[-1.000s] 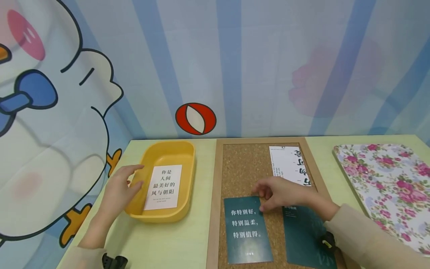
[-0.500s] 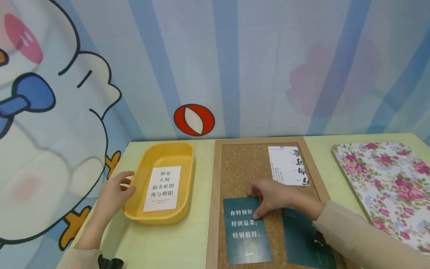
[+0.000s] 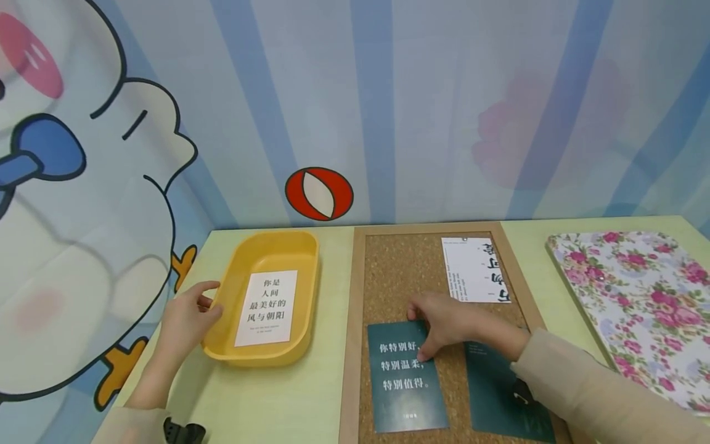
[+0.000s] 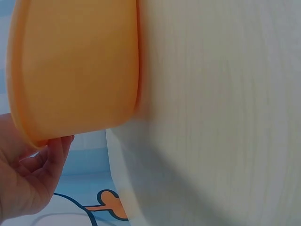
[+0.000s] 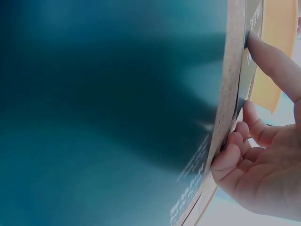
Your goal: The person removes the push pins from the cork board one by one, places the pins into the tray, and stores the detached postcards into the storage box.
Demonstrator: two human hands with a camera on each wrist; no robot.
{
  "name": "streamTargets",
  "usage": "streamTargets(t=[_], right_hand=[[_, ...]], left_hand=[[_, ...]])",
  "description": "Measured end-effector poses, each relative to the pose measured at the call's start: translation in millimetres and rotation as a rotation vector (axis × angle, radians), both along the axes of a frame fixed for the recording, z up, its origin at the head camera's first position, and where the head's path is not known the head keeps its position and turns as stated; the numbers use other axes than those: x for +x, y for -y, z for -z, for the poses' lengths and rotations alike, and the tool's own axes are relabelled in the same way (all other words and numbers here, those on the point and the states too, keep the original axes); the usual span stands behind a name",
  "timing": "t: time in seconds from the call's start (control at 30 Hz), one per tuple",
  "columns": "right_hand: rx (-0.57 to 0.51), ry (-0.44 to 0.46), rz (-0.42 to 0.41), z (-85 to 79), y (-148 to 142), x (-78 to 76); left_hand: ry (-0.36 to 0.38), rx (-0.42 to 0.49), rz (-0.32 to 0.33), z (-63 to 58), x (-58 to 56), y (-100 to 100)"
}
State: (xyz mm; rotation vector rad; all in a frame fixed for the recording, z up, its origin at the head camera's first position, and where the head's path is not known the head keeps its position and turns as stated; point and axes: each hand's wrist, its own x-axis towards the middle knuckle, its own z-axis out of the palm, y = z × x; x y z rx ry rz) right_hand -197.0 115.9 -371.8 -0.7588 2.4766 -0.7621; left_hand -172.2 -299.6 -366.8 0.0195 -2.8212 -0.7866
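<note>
"Can you read the bottom line on the dark-green rectangular paper card (image 3: 405, 373) at the right hand (image 3: 442, 322)?"

"Too small. The beige fabric sleeve (image 3: 590, 385) partly hides the other dark-green card (image 3: 492, 394)."

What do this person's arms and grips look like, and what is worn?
The left sleeve and right sleeve are long, plain and beige. The left grip and right grip are bare, without gloves. A black wrist device shows on the left, and a smaller dark one on the right; its details are unclear.
</note>
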Motion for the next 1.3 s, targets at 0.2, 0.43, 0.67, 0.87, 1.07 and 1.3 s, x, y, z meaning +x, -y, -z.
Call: streamTargets(t=[0.2, 0.43, 0.67, 0.87, 1.07, 1.3], right_hand=[[0.059, -0.02, 0.036, -1.9, 4.4, 1.1], [0.058, -0.025, 0.068, -4.2, 7.9, 4.5], [-0.011, 0.019, 0.108, -5.4, 8.0, 8.6], [-0.089, 0.068, 0.215, -2.2, 9.7, 13.7], [-0.164, 0.132, 0.333, 1.3, 8.6, 16.7], [-0.225, 0.244, 0.378, 4.6, 2.3, 14.1]], left_hand=[[0.008, -0.002, -0.012, -1.6, -0.7, 0.0], [0.017, 0.006, -0.018, -2.6, 0.2, 0.0], [0.012, -0.001, -0.02, -2.4, -0.7, -0.6], [0.016, -0.003, -0.024, -1.6, -0.7, -1.9], [0.014, 0.001, -0.031, -0.8, 0.4, -1.7], [-0.005, 0.002, -0.015, 0.9, -0.4, -1.5]])
